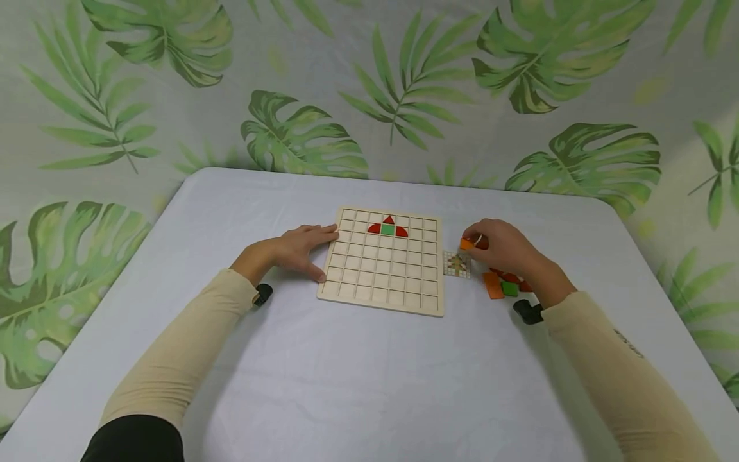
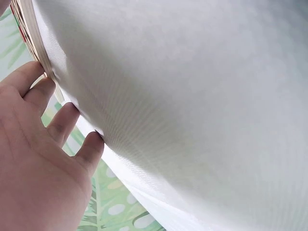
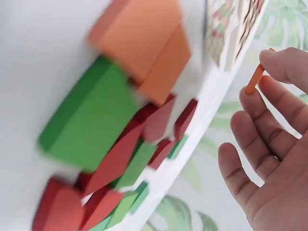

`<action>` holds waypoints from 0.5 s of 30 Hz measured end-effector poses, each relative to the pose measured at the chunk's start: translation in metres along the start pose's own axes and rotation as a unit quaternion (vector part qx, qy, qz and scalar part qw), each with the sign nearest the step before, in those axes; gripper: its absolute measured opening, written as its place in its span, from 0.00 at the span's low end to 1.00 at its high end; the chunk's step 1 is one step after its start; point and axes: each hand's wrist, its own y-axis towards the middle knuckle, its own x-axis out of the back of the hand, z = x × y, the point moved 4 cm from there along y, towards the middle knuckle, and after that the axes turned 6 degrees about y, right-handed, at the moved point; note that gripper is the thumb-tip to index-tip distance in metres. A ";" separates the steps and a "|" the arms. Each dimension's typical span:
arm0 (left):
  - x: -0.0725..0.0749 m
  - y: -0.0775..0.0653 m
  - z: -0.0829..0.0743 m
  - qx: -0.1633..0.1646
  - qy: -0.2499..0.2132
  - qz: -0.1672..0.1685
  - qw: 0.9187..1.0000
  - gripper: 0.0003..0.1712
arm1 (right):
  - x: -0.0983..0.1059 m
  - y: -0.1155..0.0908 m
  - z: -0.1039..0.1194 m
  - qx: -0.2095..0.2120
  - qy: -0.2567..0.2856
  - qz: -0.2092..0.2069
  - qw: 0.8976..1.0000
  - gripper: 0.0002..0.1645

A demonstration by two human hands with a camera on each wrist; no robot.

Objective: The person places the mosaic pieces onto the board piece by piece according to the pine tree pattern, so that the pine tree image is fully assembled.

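Note:
A wooden grid board (image 1: 375, 282) lies flat on the table. In its upper rows sit a red triangle (image 1: 389, 220), a green square tile (image 1: 387, 230) and a red curved tile on either side of that square. My left hand (image 1: 300, 249) rests at the board's left edge, fingers spread, fingertips touching the rim. Right of the board, my right hand (image 1: 505, 247) pinches a small orange tile (image 3: 255, 79) between thumb and fingertip, above a small pattern card (image 1: 457, 264). The right wrist view shows the other fingers loosely bent.
Beneath and beside the right hand lies a loose pile of tiles: orange tiles (image 3: 139, 38), a green tile (image 3: 91, 115), and several red and green ones behind. A white cloth (image 1: 369, 385) covers the table, and a leaf-print curtain (image 1: 427, 147) hangs behind it.

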 end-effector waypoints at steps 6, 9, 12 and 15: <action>0.001 -0.001 -0.001 0.001 -0.001 -0.002 1.000 0.58 | -0.007 0.015 0.019 0.005 0.004 0.011 1.000 0.20; 0.002 -0.003 -0.001 0.002 -0.003 -0.003 1.000 0.57 | -0.015 0.026 0.033 0.007 0.010 0.022 1.000 0.20; 0.002 -0.003 0.000 0.003 -0.005 -0.002 1.000 0.57 | -0.027 0.039 0.050 -0.002 0.013 0.039 0.999 0.20; 0.001 -0.002 -0.001 0.000 -0.009 -0.001 1.000 0.57 | -0.039 0.050 0.066 0.006 0.006 0.048 0.999 0.19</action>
